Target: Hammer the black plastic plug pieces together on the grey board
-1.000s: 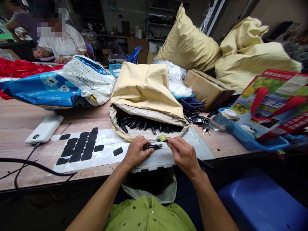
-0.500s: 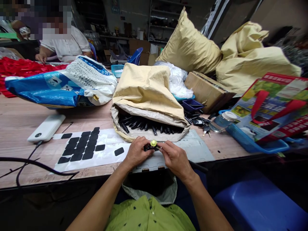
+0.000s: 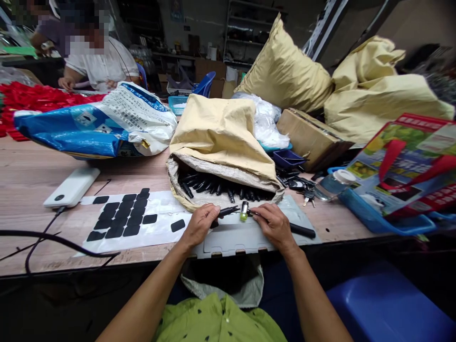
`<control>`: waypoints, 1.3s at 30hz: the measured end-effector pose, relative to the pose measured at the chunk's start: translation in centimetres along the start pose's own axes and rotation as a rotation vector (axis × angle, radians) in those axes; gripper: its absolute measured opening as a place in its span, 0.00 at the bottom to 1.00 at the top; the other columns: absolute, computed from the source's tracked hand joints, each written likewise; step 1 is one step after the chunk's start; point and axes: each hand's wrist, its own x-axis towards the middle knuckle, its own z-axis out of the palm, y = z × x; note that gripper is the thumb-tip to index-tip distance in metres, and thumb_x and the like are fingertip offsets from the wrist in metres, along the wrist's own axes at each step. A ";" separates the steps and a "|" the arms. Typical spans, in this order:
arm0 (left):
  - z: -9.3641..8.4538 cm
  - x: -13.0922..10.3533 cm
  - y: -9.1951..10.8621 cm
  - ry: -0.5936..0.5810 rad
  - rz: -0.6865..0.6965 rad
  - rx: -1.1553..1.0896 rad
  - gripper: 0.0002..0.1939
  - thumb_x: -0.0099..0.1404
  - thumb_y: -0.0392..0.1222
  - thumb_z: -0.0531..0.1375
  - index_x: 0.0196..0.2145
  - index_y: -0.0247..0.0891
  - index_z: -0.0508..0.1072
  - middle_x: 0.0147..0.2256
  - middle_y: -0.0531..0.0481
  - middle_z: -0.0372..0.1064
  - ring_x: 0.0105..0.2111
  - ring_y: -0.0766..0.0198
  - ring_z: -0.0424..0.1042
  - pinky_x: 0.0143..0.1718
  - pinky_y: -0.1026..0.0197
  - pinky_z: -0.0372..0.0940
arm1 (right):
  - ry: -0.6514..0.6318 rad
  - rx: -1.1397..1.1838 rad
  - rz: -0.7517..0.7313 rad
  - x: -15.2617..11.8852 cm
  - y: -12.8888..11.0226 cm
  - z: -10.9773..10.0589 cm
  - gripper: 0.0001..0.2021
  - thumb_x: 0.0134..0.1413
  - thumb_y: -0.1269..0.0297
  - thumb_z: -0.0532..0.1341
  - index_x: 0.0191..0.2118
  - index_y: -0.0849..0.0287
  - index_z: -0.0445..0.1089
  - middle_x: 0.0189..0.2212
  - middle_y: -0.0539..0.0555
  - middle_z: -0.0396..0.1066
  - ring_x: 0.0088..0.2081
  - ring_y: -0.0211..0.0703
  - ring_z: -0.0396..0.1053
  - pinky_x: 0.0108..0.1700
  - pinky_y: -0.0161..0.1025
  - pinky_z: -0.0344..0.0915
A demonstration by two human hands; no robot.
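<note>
My left hand (image 3: 202, 224) is closed on a slim black pen-like piece (image 3: 228, 211) that points right. Between my hands is a small cylinder (image 3: 244, 211), black above and yellow-green below. My right hand (image 3: 272, 224) pinches a thin dark piece whose tip meets the cylinder's side. Both hands are over a grey board (image 3: 231, 240) at the table's front edge. Just behind them a cream sack (image 3: 217, 123) lies with its mouth toward me, full of black pointed pieces (image 3: 213, 185). A black rod (image 3: 302, 231) rests on the board right of my right hand.
Left are a sheet with black stickers (image 3: 123, 216), a white power bank (image 3: 71, 187) with cable and a blue-white bag (image 3: 117, 121). Right are keys (image 3: 307, 194), a jar (image 3: 329, 185) and a blue basket (image 3: 384, 221). A person (image 3: 103, 66) sits across the table.
My hands have moved apart. The black piece in my left hand now shows clearly, and the yellow-green cylinder has shifted right, toward my right hand. The view has shifted slightly.
</note>
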 end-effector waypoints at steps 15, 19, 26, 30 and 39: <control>0.4 0.0 0.6 0.007 0.032 0.143 0.26 0.77 0.53 0.47 0.23 0.39 0.67 0.26 0.51 0.66 0.31 0.62 0.67 0.38 0.59 0.61 | -0.010 -0.017 0.050 -0.4 -0.2 0.1 0.10 0.64 0.67 0.61 0.48 0.53 0.77 0.38 0.54 0.73 0.43 0.48 0.67 0.47 0.46 0.66; 0.6 -1.0 1.8 -0.062 0.128 0.343 0.20 0.74 0.52 0.55 0.27 0.39 0.70 0.29 0.50 0.68 0.34 0.61 0.67 0.40 0.58 0.59 | -0.007 -0.031 0.055 -0.4 -0.2 0.2 0.10 0.65 0.66 0.61 0.48 0.53 0.77 0.38 0.53 0.73 0.43 0.48 0.67 0.47 0.45 0.66; 2.0 -7.4 5.4 -0.486 -0.005 0.304 0.13 0.73 0.53 0.56 0.39 0.45 0.76 0.28 0.52 0.75 0.29 0.62 0.72 0.31 0.62 0.57 | -0.010 -0.041 0.056 -0.4 -0.2 0.3 0.10 0.65 0.65 0.60 0.48 0.53 0.77 0.38 0.53 0.73 0.43 0.48 0.68 0.47 0.45 0.66; 4.3 -10.6 3.6 -0.537 -0.204 0.560 0.14 0.72 0.52 0.54 0.44 0.45 0.76 0.34 0.45 0.78 0.36 0.51 0.76 0.35 0.57 0.60 | -0.006 -0.042 0.058 -0.4 -0.2 0.3 0.10 0.64 0.66 0.60 0.47 0.53 0.77 0.38 0.54 0.73 0.42 0.49 0.68 0.46 0.46 0.66; 0.9 -5.4 5.3 -0.268 -0.181 0.457 0.14 0.71 0.54 0.56 0.39 0.45 0.77 0.25 0.53 0.74 0.26 0.61 0.72 0.28 0.62 0.56 | -0.004 -0.049 0.063 -0.3 -0.3 0.2 0.10 0.63 0.66 0.61 0.47 0.53 0.77 0.38 0.54 0.73 0.43 0.49 0.68 0.47 0.46 0.67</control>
